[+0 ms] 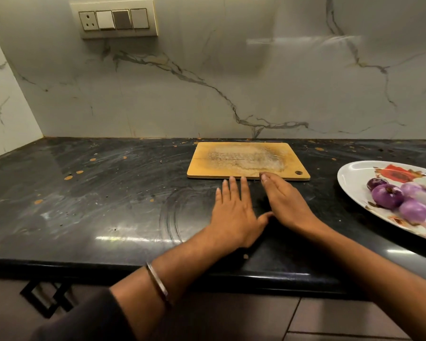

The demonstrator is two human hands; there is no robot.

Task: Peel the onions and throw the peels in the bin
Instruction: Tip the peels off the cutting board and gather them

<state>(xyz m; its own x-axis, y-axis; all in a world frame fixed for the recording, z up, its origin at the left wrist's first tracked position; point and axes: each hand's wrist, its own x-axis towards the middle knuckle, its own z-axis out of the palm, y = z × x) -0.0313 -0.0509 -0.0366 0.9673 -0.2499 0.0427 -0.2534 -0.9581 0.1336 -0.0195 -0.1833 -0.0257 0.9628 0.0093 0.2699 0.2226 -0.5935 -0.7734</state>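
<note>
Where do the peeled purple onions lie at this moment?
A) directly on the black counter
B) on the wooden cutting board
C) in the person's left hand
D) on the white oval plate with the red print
D: the peeled purple onions lie together on the white oval plate with the red print, at the right side of the black counter.

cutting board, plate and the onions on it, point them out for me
cutting board [246, 159], head view, on the worn pale patch at its middle
plate [354, 173], head view, on the bare white rim at its left
onions [387, 196], head view, on the purple onion at the front left of the pile
</note>
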